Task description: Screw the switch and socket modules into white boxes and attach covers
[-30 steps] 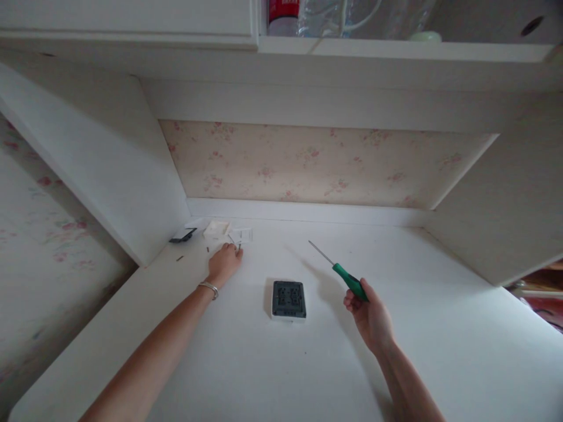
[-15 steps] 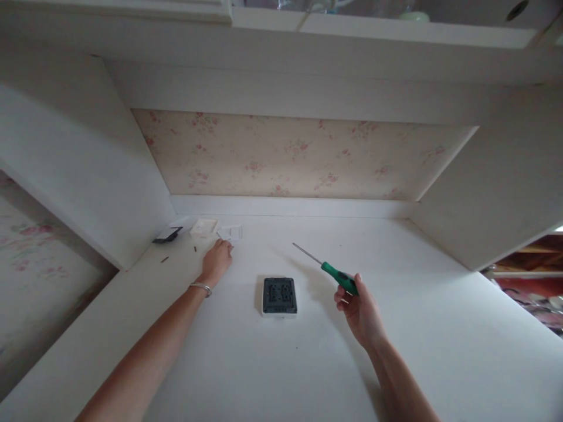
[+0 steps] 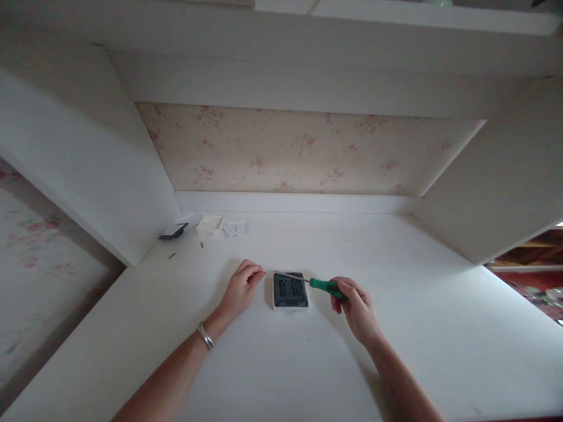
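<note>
My right hand (image 3: pixel 354 305) is wrapped round the green handle of a screwdriver (image 3: pixel 325 286). The metal shaft points left, passing over the top of a dark square socket panel (image 3: pixel 290 291) with a white rim, lying on the white surface. To the left of the panel, my left hand (image 3: pixel 244 286) is closed in a pinch, and the screwdriver's tip comes close to its fingertips. Whatever the pinch holds is too small to make out. A silver bangle circles the left wrist.
At the back left of the white tabletop (image 3: pixel 373 252) lie a small white box (image 3: pixel 210 224), flat white pieces (image 3: pixel 236 229) and a dark piece with a white top (image 3: pixel 174 231). Two small dark bits (image 3: pixel 172 255) lie before them. White panels rise on both sides, and a shelf overhangs.
My left hand has come from the white pieces at the back left toward the socket panel, its fingers now pinched. The screwdriver has swung left and levelled, its tip now near those fingers.
</note>
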Available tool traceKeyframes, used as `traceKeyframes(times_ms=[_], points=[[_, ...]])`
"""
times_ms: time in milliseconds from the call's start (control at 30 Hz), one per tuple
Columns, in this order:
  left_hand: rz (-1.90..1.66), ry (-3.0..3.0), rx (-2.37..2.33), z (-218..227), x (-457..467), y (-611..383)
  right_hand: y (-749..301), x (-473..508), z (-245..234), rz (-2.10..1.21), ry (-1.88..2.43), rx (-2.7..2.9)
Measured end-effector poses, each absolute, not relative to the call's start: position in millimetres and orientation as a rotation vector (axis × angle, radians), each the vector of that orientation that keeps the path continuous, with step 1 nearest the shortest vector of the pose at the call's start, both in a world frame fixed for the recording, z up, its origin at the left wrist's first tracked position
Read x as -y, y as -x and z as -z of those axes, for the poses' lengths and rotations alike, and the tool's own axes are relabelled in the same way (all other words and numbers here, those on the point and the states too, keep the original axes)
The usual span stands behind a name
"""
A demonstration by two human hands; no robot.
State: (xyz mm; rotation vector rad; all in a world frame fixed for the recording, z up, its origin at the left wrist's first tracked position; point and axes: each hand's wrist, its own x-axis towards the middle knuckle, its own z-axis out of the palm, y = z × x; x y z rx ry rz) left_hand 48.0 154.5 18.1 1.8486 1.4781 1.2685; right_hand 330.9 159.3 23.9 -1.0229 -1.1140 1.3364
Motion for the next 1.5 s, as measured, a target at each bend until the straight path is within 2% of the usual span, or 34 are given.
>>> traceKeyframes(times_ms=[1500], points=[[-1.270, -1.972, -1.359, -12.6, -151.9, -49.3, -334.8, -158.2, -10.3, -1.332, 1.089, 1.227]])
